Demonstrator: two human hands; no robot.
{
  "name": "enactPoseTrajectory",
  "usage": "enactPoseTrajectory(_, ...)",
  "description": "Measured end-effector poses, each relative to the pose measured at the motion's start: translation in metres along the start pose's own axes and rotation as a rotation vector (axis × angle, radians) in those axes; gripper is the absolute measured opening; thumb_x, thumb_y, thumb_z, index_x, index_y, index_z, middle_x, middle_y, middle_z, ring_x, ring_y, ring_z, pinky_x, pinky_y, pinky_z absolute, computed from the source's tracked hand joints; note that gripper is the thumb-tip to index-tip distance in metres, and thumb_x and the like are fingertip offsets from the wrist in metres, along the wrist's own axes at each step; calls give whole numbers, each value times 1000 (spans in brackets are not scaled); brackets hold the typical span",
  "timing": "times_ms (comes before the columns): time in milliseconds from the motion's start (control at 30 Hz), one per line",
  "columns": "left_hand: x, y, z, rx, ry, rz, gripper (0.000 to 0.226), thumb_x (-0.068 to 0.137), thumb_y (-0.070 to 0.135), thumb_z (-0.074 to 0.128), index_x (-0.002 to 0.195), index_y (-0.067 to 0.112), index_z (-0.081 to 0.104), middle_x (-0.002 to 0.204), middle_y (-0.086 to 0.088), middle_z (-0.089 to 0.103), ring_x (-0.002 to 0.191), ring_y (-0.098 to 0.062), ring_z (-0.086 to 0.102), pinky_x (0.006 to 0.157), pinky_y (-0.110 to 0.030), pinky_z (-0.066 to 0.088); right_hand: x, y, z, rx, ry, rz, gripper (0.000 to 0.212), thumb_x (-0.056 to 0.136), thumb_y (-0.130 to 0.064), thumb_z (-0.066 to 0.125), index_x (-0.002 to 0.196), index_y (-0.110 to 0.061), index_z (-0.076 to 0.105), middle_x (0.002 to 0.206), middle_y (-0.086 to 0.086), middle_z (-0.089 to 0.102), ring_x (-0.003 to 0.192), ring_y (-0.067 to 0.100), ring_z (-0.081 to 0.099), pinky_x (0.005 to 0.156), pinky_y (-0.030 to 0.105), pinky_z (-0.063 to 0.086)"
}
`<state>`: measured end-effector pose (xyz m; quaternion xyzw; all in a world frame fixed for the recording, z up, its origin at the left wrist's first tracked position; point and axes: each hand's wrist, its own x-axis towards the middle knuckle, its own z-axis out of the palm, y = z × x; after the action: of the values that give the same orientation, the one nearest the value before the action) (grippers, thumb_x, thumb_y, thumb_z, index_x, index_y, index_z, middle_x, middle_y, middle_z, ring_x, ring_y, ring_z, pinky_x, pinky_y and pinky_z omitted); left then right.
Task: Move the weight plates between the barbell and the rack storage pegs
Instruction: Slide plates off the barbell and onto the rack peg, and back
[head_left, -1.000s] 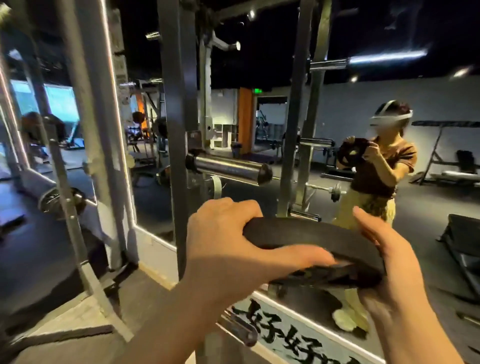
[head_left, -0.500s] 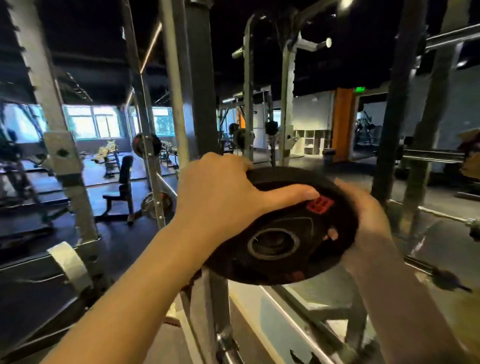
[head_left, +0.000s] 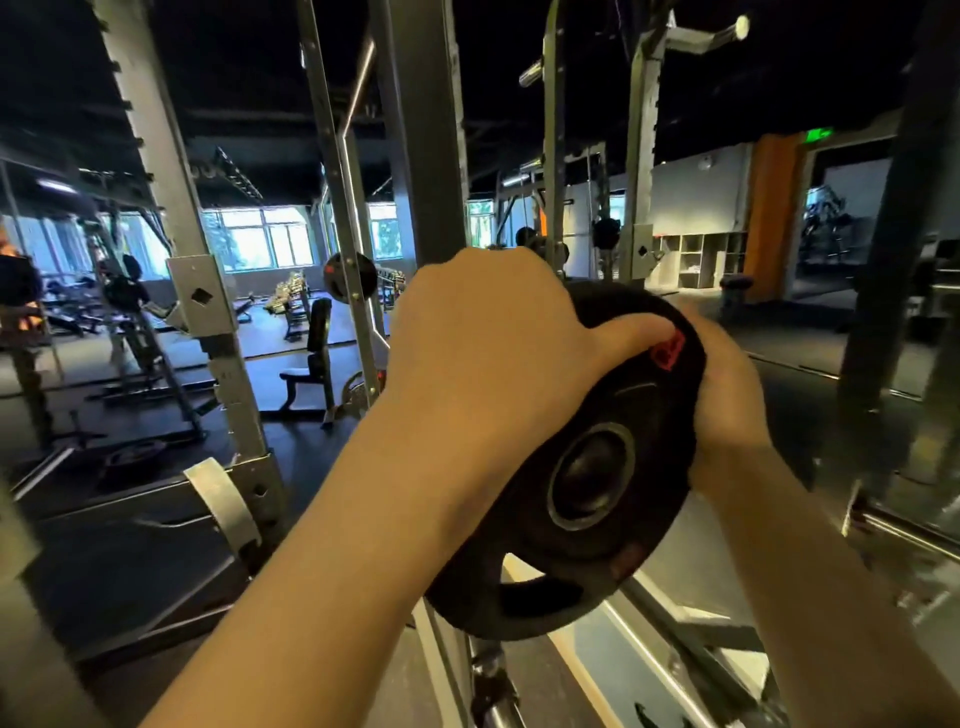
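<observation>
Black rubber weight plate sits clamped between my hands at chest height, before the rack upright. My left hand curls over its top rim, thumb on the face; my right hand grips the far edge

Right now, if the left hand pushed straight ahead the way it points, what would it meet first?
Probably the grey rack post rising right behind the left hand, which grips the black weight plate together with the right hand. Depth is unclear, so the gap to the post cannot be judged.
</observation>
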<state>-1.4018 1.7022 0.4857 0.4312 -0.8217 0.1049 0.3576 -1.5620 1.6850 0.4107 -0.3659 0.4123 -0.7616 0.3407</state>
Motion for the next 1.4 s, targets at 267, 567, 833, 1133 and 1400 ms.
enactPoseTrajectory(267, 3, -20, 10, -89, 17, -82, 70, 64, 85, 43, 65, 16, 56, 60, 3, 54, 58, -10, 53, 50, -24, 41, 7, -2, 8, -211, 28, -20, 46, 81, -64, 48, 71, -27, 71, 74, -2, 71, 88, 22, 67, 92, 46, 48)
enactPoseTrajectory(567, -56, -48, 53, -906, 303, -466, 48, 56, 65, 54, 68, 19, 61, 55, 13, 62, 52, 4, 57, 46, -7, 39, 24, -35, 60, -897, 41, -548, 62, 95, -52, 41, 46, -15, 37, 43, -6, 35, 48, 16, 36, 55, 29, 30)
enactPoseTrajectory(833, -31, -57, 37, -698, 149, -328, 42, 62, 72, 54, 70, 30, 57, 61, 13, 63, 61, 9, 58, 52, -4, 41, 31, -12, 40, -645, 109, -367, 53, 93, -54, 35, 57, -16, 46, 62, 8, 48, 66, 26, 52, 74, 46, 45)
enactPoseTrajectory(1133, 27, -39, 20, -76, -10, -46, 68, 72, 78, 50, 75, 11, 60, 63, 0, 56, 59, -11, 53, 51, -24, 39, 17, 23, 16, 15, 104, 105, 27, 97, -37, 45, 77, -24, 57, 46, -11, 59, 63, 8, 57, 61, 26, 42)
enactPoseTrajectory(1400, 24, -40, 24, -21, 60, -46, 72, 66, 83, 41, 75, 14, 58, 64, 2, 53, 63, -9, 48, 51, -26, 36, 20, 24, 14, -49, 95, 86, 39, 97, -37, 40, 63, -22, 51, 47, -7, 53, 63, 13, 51, 72, 33, 41)
